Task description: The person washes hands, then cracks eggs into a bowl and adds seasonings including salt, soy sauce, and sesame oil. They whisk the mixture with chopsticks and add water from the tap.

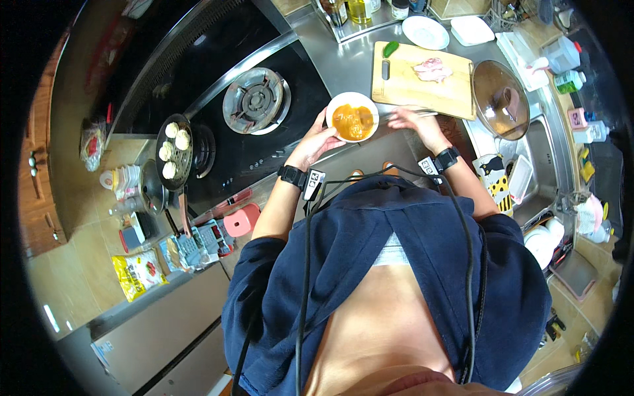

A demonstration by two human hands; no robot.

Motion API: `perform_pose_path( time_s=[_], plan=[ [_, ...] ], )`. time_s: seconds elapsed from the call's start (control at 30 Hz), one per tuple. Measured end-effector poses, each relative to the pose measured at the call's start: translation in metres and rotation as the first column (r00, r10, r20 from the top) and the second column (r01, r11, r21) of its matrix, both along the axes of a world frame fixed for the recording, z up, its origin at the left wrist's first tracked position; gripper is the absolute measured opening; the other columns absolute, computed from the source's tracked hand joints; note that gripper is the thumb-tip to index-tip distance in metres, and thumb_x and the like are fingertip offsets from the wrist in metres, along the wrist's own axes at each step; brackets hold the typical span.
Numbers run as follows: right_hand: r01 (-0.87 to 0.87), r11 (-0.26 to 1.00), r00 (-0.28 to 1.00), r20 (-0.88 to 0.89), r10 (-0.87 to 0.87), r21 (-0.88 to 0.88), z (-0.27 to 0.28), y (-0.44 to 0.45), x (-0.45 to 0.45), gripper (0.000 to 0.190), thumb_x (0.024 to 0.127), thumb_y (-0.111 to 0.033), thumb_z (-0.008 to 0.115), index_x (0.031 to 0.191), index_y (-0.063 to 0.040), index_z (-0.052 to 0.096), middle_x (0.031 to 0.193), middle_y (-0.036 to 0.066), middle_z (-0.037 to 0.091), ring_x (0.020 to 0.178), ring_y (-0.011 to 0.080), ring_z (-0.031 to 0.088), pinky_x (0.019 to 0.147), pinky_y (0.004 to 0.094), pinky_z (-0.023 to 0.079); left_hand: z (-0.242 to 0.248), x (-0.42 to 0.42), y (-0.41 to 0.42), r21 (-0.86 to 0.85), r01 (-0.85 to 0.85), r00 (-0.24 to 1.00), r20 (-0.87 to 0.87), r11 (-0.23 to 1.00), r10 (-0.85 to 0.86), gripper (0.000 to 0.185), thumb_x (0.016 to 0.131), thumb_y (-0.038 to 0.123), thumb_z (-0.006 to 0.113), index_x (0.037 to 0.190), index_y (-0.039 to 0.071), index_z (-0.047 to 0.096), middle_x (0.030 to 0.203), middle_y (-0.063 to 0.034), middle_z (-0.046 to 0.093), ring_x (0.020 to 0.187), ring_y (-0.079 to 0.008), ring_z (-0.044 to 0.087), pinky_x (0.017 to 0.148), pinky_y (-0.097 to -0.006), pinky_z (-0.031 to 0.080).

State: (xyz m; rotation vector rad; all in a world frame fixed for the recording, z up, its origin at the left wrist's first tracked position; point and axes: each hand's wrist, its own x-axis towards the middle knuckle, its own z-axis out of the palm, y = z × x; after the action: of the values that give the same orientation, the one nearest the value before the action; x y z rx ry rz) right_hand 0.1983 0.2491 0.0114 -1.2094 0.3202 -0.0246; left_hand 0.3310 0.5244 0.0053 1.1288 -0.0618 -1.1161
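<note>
My left hand [318, 140] holds a white bowl [352, 117] by its left side, over the counter's front edge. Orange-yellow liquid that looks like beaten egg [352, 122] fills much of the bowl. To the right of the bowl is my right hand [413, 123], its fingers at thin utensils, perhaps chopsticks [425, 113], by the near edge of a wooden cutting board [396, 91]. Whether the fingers grip them is unclear. Raw meat pieces [433, 70] and a green pepper [391, 48] lie on the board.
A gas burner [257, 100] is left of the bowl. Farther left, a frying pan [184, 171] holds several pale buns. A glass lid [501, 100] rests between the board and the sink [542, 153]. A white plate [426, 32] stands behind the board. Black cables cross my front.
</note>
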Motion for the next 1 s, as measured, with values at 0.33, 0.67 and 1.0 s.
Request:
perform_pose_path(
  time_s=[0.33, 0.67, 1.0],
  plan=[
    [0.022, 0.999, 0.999, 0.034, -0.024, 0.040, 0.008, -0.001, -0.002, 0.024, 0.092, -0.016, 0.058, 0.102, 0.006, 0.063, 0.094, 0.015, 0.067, 0.080, 0.0225, 0.068, 0.073, 0.0306, 0.057, 0.015, -0.001, -0.004, 0.032, 0.004, 0.999, 0.050, 0.999, -0.005, 0.073, 0.088, 0.003, 0.053, 0.149, 0.016, 0.014, 0.134, -0.0156, 0.046, 0.110, -0.0275, 0.060, 0.094, -0.0403, 0.051],
    [-0.020, 1.000, 1.000, 0.012, 0.020, -0.019, 0.016, 0.003, 0.001, 0.025, 0.093, -0.015, 0.057, 0.103, 0.007, 0.063, 0.089, 0.015, 0.067, 0.077, 0.0218, 0.069, 0.071, 0.0288, 0.058, 0.010, 0.000, -0.003, -0.008, -0.011, 1.000, 0.020, 1.000, 0.012, 0.078, 0.086, 0.005, 0.056, 0.149, 0.020, 0.013, 0.132, -0.0153, 0.047, 0.104, -0.0250, 0.064, 0.088, -0.0365, 0.054],
    [-0.033, 0.997, 0.999, 0.009, 0.033, -0.064, 0.020, -0.002, 0.006, 0.025, 0.093, -0.016, 0.057, 0.102, 0.006, 0.064, 0.089, 0.014, 0.068, 0.077, 0.0214, 0.069, 0.070, 0.0276, 0.057, 0.008, 0.001, -0.002, 0.040, 0.015, 0.998, 0.054, 0.999, -0.017, 0.077, 0.085, 0.001, 0.054, 0.148, 0.016, 0.013, 0.132, -0.0165, 0.047, 0.108, -0.0280, 0.061, 0.092, -0.0403, 0.053]
  ],
)
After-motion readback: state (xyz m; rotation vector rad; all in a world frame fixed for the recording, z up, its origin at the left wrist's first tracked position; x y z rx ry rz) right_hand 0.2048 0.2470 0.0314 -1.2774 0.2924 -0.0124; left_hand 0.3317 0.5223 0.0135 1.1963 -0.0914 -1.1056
